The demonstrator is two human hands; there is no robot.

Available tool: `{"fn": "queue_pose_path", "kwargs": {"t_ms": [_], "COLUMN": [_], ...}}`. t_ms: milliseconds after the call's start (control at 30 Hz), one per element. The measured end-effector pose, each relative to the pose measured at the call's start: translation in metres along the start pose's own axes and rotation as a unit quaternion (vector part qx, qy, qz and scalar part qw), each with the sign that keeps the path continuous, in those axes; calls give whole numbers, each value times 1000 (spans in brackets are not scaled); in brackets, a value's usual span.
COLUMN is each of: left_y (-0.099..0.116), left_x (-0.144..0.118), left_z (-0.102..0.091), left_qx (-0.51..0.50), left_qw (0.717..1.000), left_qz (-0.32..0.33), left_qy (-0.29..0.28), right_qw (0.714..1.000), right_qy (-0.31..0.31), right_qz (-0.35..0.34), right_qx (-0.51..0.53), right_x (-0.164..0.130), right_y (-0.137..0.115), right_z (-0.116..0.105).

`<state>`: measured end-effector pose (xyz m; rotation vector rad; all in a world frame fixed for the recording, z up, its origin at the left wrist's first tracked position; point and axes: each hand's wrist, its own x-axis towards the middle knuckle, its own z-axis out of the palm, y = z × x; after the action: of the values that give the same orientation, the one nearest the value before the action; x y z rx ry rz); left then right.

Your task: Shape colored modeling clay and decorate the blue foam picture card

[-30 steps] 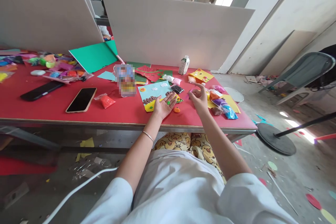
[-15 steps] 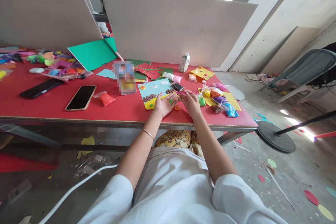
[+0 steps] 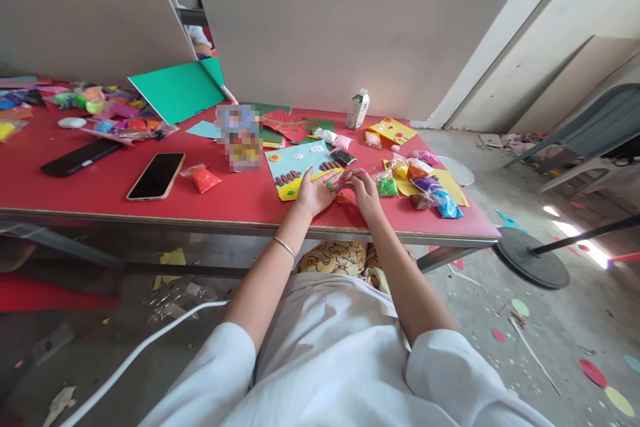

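My left hand is palm up over the near edge of the picture, fingers stretched out. A small green lump of clay shows at its palm; whether it rests on the skin or sticks to the tool is too small to tell. My right hand pinches a thin pink stick-like tool, its tip at the green lump. Beneath and behind the hands lies a blue and yellow clay picture with a sun, clouds and brown fence-like pieces. An orange piece sits on the table between my hands.
Bags of coloured clay, such as a green bag and a blue bag, crowd the right side of the red table. A phone and an orange-red clay bag lie left. A bottle-shaped carton stands behind.
The pink tool's tip has come down to the green lump at my left palm. My right hand has tilted over toward the left one. The view has shifted slightly.
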<state>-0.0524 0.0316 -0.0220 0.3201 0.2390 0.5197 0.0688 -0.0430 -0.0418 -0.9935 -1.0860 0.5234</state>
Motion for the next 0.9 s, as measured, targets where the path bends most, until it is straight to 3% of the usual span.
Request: {"fn": "queue_pose_path", "kwargs": {"t_ms": [200,900], "left_y": [0,-1], "left_x": [-2,-3], "left_z": [4,4], "left_qx": [-6,3], "left_qw": [1000,1000], "left_qz": [-4,-10], "left_qy": [23,3], "right_qw": [1000,997], "right_qy": [-23,-34], "right_qz": [-5,-20], "right_qx": [-12,-62], "right_x": [-1,-1], "right_y": [1,3], "right_z": [1,0]}}
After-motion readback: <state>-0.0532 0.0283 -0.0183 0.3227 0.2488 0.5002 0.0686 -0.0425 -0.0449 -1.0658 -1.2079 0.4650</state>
